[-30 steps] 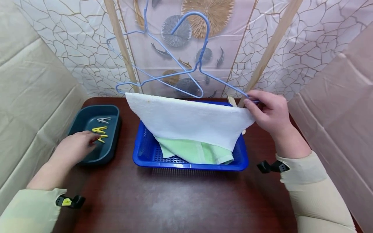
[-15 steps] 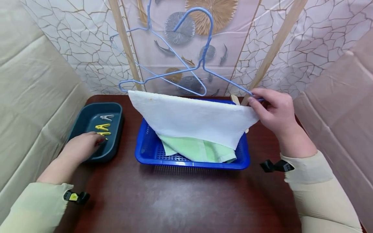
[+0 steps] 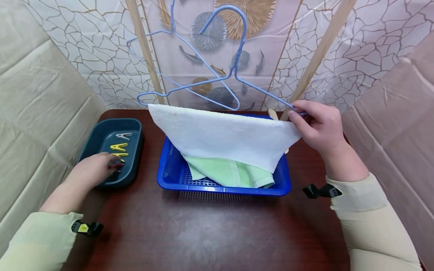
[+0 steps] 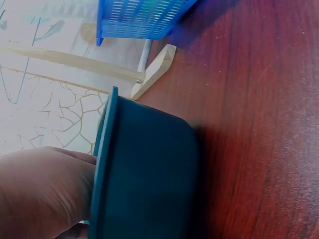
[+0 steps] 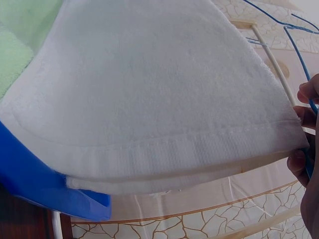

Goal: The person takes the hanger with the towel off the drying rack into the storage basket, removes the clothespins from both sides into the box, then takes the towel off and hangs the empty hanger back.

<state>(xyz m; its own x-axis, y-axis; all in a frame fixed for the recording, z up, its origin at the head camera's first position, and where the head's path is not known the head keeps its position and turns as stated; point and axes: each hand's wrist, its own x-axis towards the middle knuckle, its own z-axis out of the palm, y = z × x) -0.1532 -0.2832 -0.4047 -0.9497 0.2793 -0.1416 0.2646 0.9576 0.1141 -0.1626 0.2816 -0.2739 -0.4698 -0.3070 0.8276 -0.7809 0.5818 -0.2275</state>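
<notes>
A white towel [image 3: 223, 137] hangs over the bar of a blue wire hanger [image 3: 237, 56]. My right hand [image 3: 295, 116] grips the hanger's right end together with the towel's corner; in the right wrist view the fingers [image 5: 309, 92] curl at the edge of the white towel [image 5: 149, 99]. My left hand [image 3: 112, 165] reaches into a dark teal tray [image 3: 101, 135] and pinches a red clothespin [image 3: 117, 165] at its fingertips. Two yellow clothespins [image 3: 118, 146] and a grey one [image 3: 123, 135] lie farther back in the tray. The left wrist view shows only the tray wall [image 4: 144, 174] and the back of my hand [image 4: 40, 194].
Under the towel a blue slotted basket [image 3: 223, 190] holds a green towel [image 3: 230, 173]. Two slanted wooden poles [image 3: 144, 49] of a rack stand behind it, and a second blue hanger [image 3: 162, 34] hangs at the back. Plastic sheets wall in the dark wooden table [image 3: 210, 233].
My left hand has drawn slightly toward the tray's near end, and a red clothespin now shows at its fingertips. The right hand, hanger and towel have barely shifted.
</notes>
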